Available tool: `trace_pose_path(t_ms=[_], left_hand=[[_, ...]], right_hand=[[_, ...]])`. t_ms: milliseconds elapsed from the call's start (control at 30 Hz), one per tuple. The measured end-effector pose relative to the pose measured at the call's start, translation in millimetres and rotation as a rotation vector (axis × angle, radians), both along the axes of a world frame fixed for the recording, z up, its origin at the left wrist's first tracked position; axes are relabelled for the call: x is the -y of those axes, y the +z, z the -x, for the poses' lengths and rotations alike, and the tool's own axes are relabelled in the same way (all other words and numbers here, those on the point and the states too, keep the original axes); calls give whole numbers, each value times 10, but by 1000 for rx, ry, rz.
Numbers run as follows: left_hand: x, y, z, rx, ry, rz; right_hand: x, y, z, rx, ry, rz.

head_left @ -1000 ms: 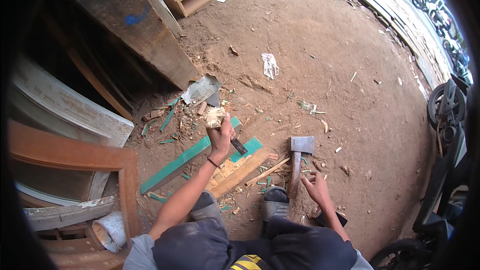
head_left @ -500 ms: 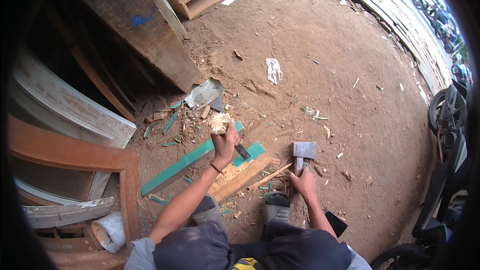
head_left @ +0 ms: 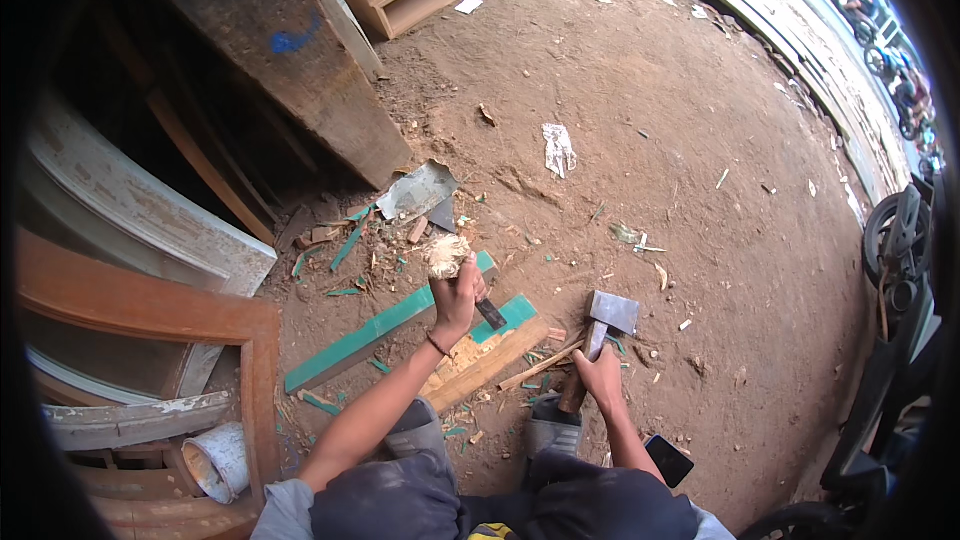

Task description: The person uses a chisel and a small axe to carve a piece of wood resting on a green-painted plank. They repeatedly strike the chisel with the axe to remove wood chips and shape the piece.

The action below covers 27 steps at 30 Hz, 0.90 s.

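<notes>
Hammer (head_left: 608, 325) now lower, over dirt ground (head_left: 650, 120).

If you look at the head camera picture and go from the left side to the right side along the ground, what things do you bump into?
White bucket → green painted board → left hand gripping a chisel with a frayed top → right hand holding a hammer → black phone → tyre.

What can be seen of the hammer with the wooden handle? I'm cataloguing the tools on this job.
The hammer with the grey block-shaped metal head and brown wooden handle lies low over the bare dirt ground, head pointing away from the person. The head looks squarish and dull, the handle short and worn. The right hand grips the handle near its lower end. It sits right of the green-painted wooden strip; whether the head touches the soil cannot be told.
</notes>
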<state>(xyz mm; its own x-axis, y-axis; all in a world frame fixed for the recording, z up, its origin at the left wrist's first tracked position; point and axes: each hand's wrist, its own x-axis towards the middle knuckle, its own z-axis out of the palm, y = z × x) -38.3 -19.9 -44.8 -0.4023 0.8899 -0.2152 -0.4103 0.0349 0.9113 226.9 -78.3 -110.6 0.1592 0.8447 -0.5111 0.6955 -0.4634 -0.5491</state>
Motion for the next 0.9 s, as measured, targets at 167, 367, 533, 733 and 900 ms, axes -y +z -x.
trace_pose_path(t_ms=[167,367,533,733,900], left_hand=[[0,-56,-1,35,9,-28],[-12,-183,-10,-6,-7,-105],[18,-191,-2,-104,-20,-118],[-10,-252,-66,-143,-55,-137],[-38,-291,-100,-207,-52,-149]], right_hand=[[-34,125,106,78,10,-88],[5,76,210,137,36,-299],[73,13,281,183,53,-389],[118,17,397,253,49,-352],[117,0,418,254,55,-344]])
